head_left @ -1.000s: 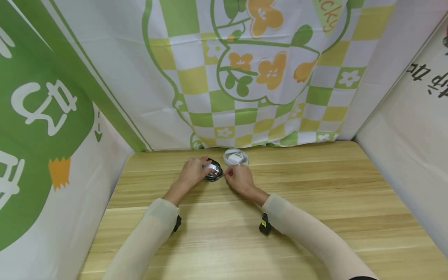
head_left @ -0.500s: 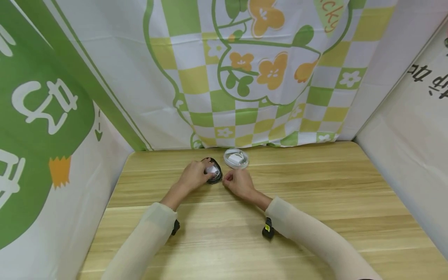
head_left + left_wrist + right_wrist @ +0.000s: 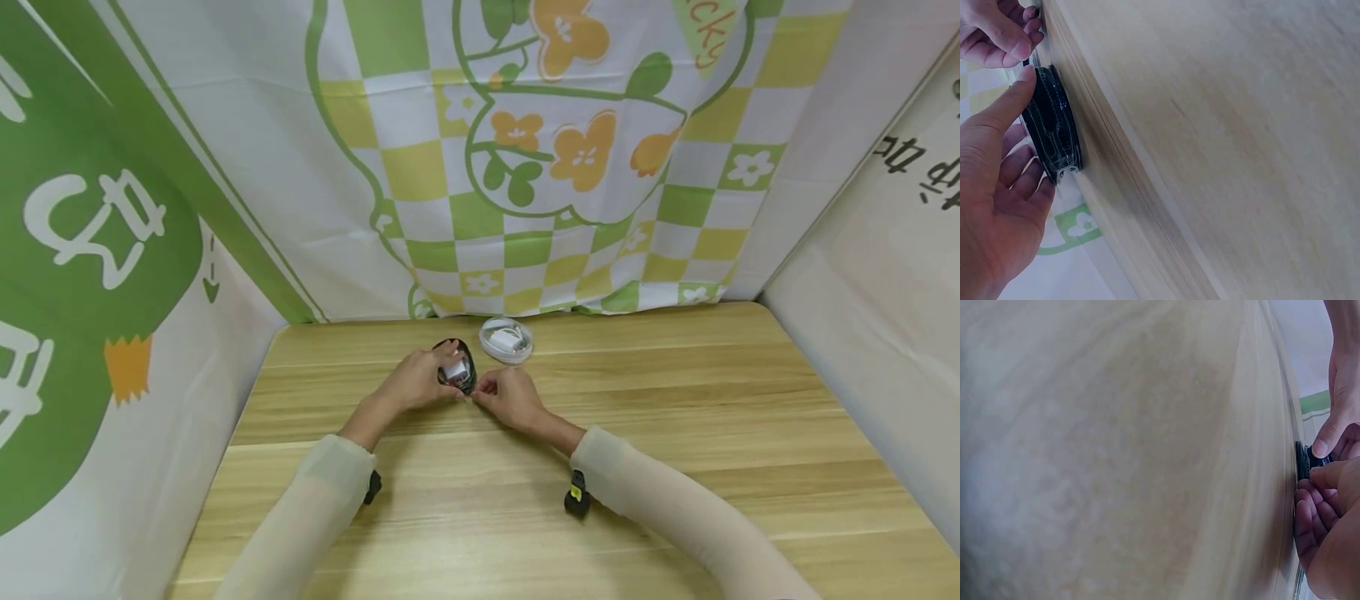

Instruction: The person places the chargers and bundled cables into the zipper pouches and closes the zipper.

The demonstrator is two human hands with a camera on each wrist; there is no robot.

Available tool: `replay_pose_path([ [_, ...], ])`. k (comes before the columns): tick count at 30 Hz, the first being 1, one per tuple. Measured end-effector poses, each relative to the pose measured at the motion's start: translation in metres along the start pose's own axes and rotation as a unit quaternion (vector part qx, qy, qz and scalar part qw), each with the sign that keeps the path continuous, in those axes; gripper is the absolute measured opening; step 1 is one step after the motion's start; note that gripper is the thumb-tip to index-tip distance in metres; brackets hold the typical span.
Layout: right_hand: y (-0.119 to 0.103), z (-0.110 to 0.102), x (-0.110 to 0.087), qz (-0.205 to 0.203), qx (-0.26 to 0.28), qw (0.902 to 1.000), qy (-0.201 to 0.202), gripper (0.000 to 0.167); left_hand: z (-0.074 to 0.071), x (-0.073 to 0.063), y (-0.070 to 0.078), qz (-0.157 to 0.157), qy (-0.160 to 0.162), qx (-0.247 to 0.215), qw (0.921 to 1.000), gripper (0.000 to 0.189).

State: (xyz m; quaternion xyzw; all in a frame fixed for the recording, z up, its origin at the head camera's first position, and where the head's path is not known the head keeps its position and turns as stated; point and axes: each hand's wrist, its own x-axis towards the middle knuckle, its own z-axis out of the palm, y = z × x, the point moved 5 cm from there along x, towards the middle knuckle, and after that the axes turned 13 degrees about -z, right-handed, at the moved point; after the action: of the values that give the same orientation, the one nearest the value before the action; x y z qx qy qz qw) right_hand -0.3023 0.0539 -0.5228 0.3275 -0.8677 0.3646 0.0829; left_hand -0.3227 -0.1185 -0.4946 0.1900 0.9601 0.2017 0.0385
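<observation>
A round reel wound with black cable [image 3: 468, 382] lies near the table's back edge, with a white charger-like block [image 3: 455, 371] in its middle. My left hand [image 3: 411, 382] grips this reel from the left, thumb at the near rim and fingers over the far side. In the left wrist view the reel's side [image 3: 1052, 122] shows black cable layered in its groove. At the near right rim, my right hand [image 3: 512, 400] pinches a thin dark piece, apparently the cable's end, between thumb and forefinger. The right wrist view shows both thumbs close together at the reel [image 3: 1302, 461].
A round clear case [image 3: 489, 348] with a white charger and cable sits just behind the right hand. The wooden table [image 3: 480, 517] ends at a printed cloth [image 3: 525, 250] at the back. Cloth walls stand left and right.
My right hand has shifted slightly left and nearer, down to the reel's near rim. The left thumb has moved along to that rim. The clear case with the white charger stays put.
</observation>
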Motion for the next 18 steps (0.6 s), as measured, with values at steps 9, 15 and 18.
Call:
replay_pose_path([
  [9, 0.0016, -0.0009, 0.0014, -0.01, -0.003, 0.9999, -0.009, 0.01, -0.0015, 0.0017, -0.0024, -0.009, -0.009, 0.013, 0.9998, 0.075],
  [15, 0.0043, -0.0056, 0.0028, -0.017, -0.019, 0.9997, -0.005, 0.008, -0.0021, 0.0029, -0.0016, -0.011, -0.016, 0.017, 0.9997, 0.074],
  [18, 0.0062, -0.0094, 0.0045, -0.018, -0.029, 0.9994, 0.006, 0.007, -0.0024, 0.0027, -0.0012, -0.008, -0.016, 0.019, 0.9997, 0.072],
])
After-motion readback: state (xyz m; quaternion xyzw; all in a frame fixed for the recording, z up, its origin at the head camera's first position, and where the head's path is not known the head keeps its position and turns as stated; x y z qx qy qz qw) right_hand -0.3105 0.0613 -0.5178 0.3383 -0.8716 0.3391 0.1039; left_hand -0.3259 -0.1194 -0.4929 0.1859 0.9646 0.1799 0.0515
